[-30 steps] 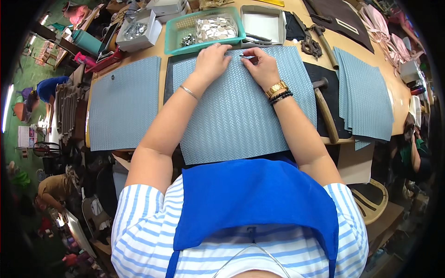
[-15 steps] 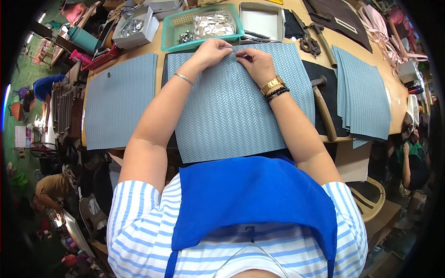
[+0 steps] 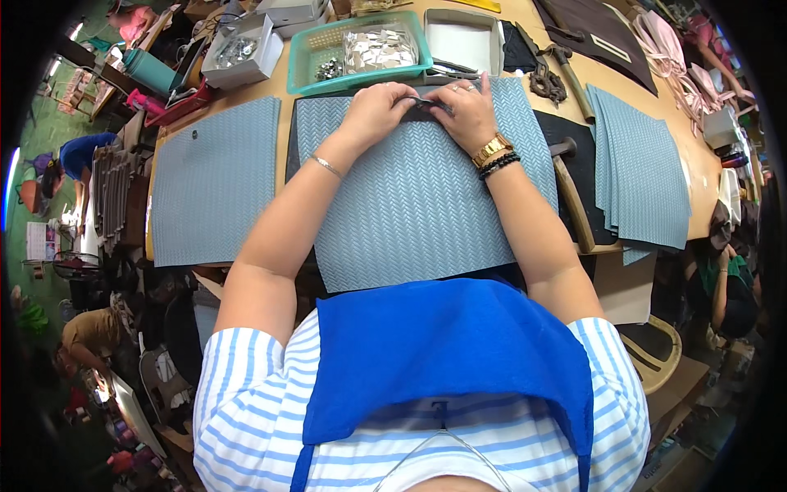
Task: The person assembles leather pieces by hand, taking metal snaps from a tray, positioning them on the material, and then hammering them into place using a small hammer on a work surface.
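A blue-grey sheet with a herringbone weave pattern (image 3: 418, 213) lies in front of me over a black mat. At its far edge my left hand (image 3: 375, 115) pinches the material between thumb and fingers. My right hand (image 3: 469, 115) grips the same edge just beside it, one finger sticking up. Between the hands the edge is curled up, and its dark underside shows. Whether a small part sits in the fingers is hidden. Just beyond stands a green plastic basket (image 3: 293, 70) with small metal pieces and a container of pale flat pieces.
Similar sheets lie at left (image 3: 217, 197), a small round piece (image 3: 195, 134) on top, and in a stack (image 3: 648, 176) at right. A hammer (image 3: 574, 197) rests right of my sheet, another hammer (image 3: 574, 82) farther back. A white open box (image 3: 463, 37) stands beyond my hands.
Both hands have closed in on the sheet's far edge and curled it up, so its dark underside now shows. The right hand's fingers have shifted, one now raised.
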The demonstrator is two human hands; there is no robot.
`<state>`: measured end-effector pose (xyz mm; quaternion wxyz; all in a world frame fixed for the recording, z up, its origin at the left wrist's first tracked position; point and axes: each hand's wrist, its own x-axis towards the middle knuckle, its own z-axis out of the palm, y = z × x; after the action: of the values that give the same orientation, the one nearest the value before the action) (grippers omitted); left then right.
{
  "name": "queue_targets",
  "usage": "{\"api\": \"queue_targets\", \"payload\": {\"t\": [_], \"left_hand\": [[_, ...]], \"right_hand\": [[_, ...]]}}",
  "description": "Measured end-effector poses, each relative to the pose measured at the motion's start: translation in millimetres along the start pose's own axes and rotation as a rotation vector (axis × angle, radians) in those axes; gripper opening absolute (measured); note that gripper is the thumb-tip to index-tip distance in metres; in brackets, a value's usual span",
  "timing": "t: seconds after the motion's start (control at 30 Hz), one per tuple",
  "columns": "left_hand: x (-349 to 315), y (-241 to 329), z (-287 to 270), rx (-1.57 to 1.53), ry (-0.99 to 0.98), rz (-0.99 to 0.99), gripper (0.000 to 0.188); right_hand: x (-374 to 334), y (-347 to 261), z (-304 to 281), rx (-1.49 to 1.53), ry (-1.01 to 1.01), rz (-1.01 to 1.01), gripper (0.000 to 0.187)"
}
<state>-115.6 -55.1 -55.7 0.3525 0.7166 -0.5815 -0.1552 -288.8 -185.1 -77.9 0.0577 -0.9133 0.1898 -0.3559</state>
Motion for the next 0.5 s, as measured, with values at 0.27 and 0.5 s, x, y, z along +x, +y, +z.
{"api": "queue_targets", "payload": {"t": [0.27,0.5], "left_hand": [[-43,31,-3,0.208,0.375,0.385,0.020],[-67,42,-8,0.341,0.485,0.540,0.023]], "right_hand": [[-12,-19,-42,0.052,0.084,-0.224,0.020],[-14,-38,-76,0.146,0.143,-0.266,0.019]]}}
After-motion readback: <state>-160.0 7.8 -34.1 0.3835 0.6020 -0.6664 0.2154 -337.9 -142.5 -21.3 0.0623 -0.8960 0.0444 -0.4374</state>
